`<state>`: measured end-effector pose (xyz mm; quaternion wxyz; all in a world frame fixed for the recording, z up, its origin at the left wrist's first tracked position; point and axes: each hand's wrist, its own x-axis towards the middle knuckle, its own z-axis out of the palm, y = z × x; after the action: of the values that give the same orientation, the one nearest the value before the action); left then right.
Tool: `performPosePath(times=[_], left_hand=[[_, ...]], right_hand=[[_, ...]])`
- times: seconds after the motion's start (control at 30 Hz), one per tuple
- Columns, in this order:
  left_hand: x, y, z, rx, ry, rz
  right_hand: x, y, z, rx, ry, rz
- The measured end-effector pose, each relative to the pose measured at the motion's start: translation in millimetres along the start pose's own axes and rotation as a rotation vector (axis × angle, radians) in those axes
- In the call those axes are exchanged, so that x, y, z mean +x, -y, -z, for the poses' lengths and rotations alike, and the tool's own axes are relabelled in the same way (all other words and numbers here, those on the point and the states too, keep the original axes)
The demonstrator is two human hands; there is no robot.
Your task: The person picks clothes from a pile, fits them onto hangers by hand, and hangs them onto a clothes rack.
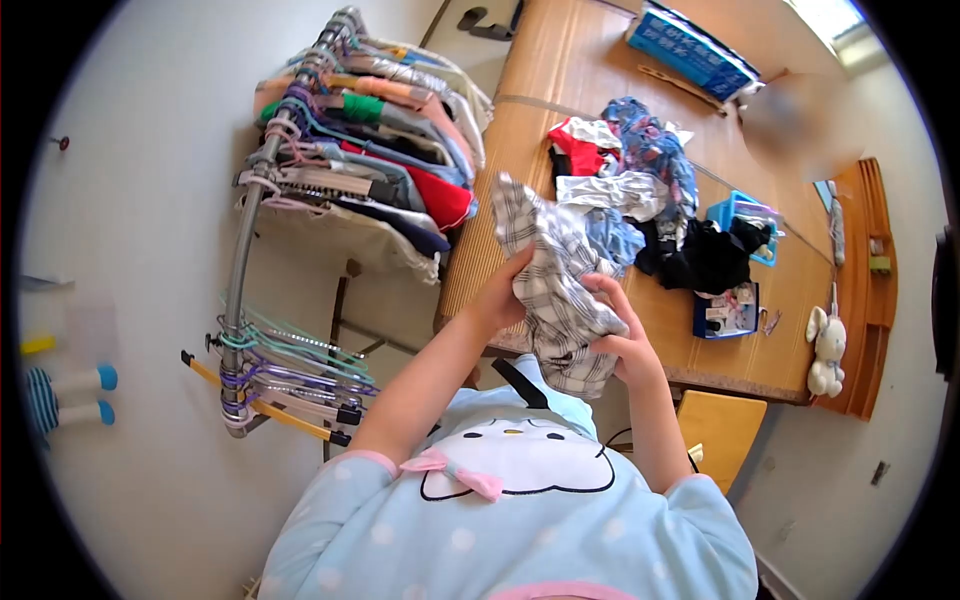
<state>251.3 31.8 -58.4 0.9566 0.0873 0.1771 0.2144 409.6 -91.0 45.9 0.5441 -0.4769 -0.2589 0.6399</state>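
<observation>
A grey and white plaid cloth [560, 290], bunched up, hangs between my hands in front of my body, near the table edge. My left hand [507, 290] holds its left side, with the fingers partly hidden behind the fabric. On the other side my right hand [622, 335] grips the cloth between thumb and fingers. Beyond it on the table lies a pile of clothes: a red and white piece [585, 148], a white one [615, 192], a blue patterned one [650, 150] and a black one [710, 262].
A metal rack [240, 265] at the left bears clothes and hangers. On the table [540, 75] stand a blue and white box [692, 50], a light blue basket [745, 215] and a dark blue box [728, 315]. A plush toy [827, 350] hangs at the right.
</observation>
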Motion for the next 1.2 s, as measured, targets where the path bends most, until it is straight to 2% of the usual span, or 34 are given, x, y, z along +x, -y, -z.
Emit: performPosePath(times=[0.03,0.1,0.17,0.2,0.23,0.3,0.33,0.37,0.43,0.47,0.5,0.57,0.6,0.63,0.7,0.73,0.77,0.83,0.9,0.97,1.03,1.1,1.13,1.17,1.2], left_hand=[[6,-4,-13,0.153,-0.009,0.012],[5,-18,-38,0.214,0.046,0.027],[-1,-24,-61,0.464,0.165,-0.208],[-8,-27,-76,0.421,0.199,-0.277],[-10,-28,-78,0.426,0.217,-0.26],[-12,-34,-80,1.066,0.082,-0.412],[-12,-34,-77,0.955,-0.001,-0.37],[-13,-32,-78,0.964,0.013,-0.365],[-20,-28,-81,0.545,-0.054,-0.61],[-24,-28,-85,0.512,-0.092,-0.728],[-27,-31,-88,0.518,-0.085,-0.727],[-36,-44,-88,0.901,-0.152,-1.06],[-38,-52,-88,1.043,-0.16,-1.148],[-38,-51,-90,1.047,-0.151,-1.145],[-46,-45,-124,0.389,-0.216,-0.916],[-35,-49,-100,0.336,-0.317,-0.726],[-8,-73,-11,0.293,-0.187,-0.21],[-19,-66,-29,-0.109,-0.025,0.154],[-26,-57,-56,-0.077,0.01,0.086],[-37,-55,-81,-0.049,0.041,0.019],[-43,-60,-107,-0.128,0.165,-0.103],[-49,-61,-127,-0.164,0.187,-0.14],[-53,-56,-143,-0.076,0.18,-0.174],[-57,-49,-160,0.011,0.173,-0.208],[-61,-38,-178,0.065,0.242,-0.238]], right_hand=[[-8,2,8,-0.003,-0.014,0.027],[-25,7,18,-0.383,-0.122,0.017],[-38,7,29,-0.4,-0.214,0.051],[-44,15,25,0.016,-0.323,0.152],[-48,21,24,0.435,-0.414,0.254],[-54,28,37,0.636,-0.372,0.39],[-54,30,40,0.645,-0.441,0.424],[-54,35,39,0.655,-0.51,0.455],[-55,26,58,0.644,-0.538,0.494],[-56,27,61,0.626,-0.561,0.519],[-61,27,62,0.63,-0.562,0.527],[-73,28,60,0.62,-0.559,0.664],[-77,23,64,0.658,-0.585,0.674],[-80,14,70,0.663,-0.589,0.682],[-84,4,71,0.82,-0.444,0.711],[-87,1,72,0.795,-0.462,0.69],[-89,5,67,0.798,-0.463,0.687],[-92,16,60,0.626,-0.554,0.69],[-101,27,59,0.553,-0.54,0.721],[-113,39,64,0.151,-0.666,0.76],[-124,42,74,0.065,-0.71,0.72],[-127,44,86,-0.276,-1.002,0.621],[-121,42,82,-0.31,-1.062,0.683],[-113,41,67,-0.473,-1.059,0.758],[-110,49,41,-0.822,-1.006,0.728]])
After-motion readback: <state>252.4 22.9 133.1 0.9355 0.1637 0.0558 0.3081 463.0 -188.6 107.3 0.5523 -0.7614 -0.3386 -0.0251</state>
